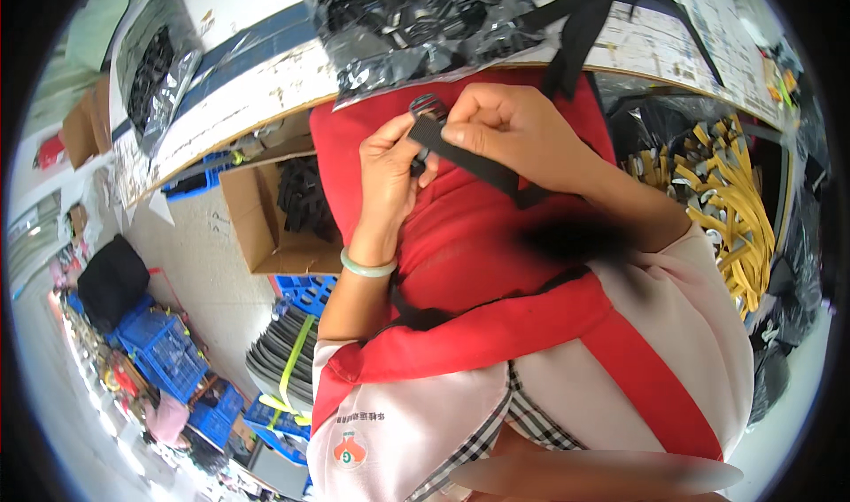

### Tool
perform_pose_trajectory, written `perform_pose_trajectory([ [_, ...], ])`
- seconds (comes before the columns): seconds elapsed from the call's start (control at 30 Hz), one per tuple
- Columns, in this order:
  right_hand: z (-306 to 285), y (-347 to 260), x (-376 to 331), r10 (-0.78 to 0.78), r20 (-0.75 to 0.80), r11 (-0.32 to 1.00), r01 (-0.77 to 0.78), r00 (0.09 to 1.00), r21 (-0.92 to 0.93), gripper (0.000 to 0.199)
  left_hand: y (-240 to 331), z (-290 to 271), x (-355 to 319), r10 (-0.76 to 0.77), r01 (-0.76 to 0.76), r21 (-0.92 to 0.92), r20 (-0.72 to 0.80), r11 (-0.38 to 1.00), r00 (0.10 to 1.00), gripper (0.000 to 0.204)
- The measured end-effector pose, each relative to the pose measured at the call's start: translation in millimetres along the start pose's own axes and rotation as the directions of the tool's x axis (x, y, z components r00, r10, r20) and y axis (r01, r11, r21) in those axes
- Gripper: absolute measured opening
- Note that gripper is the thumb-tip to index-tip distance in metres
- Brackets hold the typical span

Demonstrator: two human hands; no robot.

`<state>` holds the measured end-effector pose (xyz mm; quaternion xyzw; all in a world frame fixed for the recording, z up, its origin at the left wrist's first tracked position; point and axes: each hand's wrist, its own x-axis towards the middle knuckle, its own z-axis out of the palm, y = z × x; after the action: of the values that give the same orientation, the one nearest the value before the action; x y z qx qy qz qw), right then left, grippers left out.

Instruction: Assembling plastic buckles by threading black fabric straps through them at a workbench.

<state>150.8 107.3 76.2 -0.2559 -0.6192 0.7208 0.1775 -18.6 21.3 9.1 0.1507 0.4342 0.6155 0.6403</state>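
Note:
Over my red apron, both hands work close together just below the table edge. My left hand [390,166] is closed around a small dark plastic buckle [428,106], whose top shows above the fingers. My right hand [522,135] pinches a black webbing strap [474,163] between thumb and fingers. The strap's end lies at the buckle, against the left fingers, and its other part runs down to the right across the apron. Whether the strap passes through the buckle I cannot tell.
On the worn white table [266,81] lies an open clear bag of black plastic buckles [416,6]. A smaller bag [155,81] sits further left. Black straps [580,33] hang over the edge. Below are a cardboard box [243,210] and yellow straps [739,219]; blue crates [164,347] stand lower left.

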Motion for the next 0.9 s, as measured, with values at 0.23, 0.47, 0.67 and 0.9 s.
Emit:
perform_pose_trajectory([
  [0.23, 4.4, 27.5, 18.2, 0.302, -0.082, 0.93, -0.275, 0.95, 0.244, 0.017, 4.7, -3.4, -9.8, 0.171, -0.155, 0.184, -0.073, 0.971, 0.983, 0.015],
  [0.47, 15.1, 35.4, 18.5, 0.29, -0.042, 0.821, -0.226, 0.956, 0.524, 0.018, -5.5, -6.4, -7.0, 0.491, -0.39, 0.542, -0.048, 0.744, 0.87, 0.013],
  [0.67, 23.0, 36.3, 26.4, 0.321, -0.119, 0.842, -0.226, 0.94, 0.49, 0.015, -3.8, -13.6, -9.0, 0.55, -0.438, 0.728, 0.1, 0.527, 0.829, 0.016],
  [0.9, 8.6, 55.3, 31.2, 0.305, 0.012, 0.838, -0.274, 0.952, 0.471, 0.018, 1.9, -14.7, -12.1, 0.435, -0.399, 0.715, 0.147, 0.574, 0.888, 0.011],
])
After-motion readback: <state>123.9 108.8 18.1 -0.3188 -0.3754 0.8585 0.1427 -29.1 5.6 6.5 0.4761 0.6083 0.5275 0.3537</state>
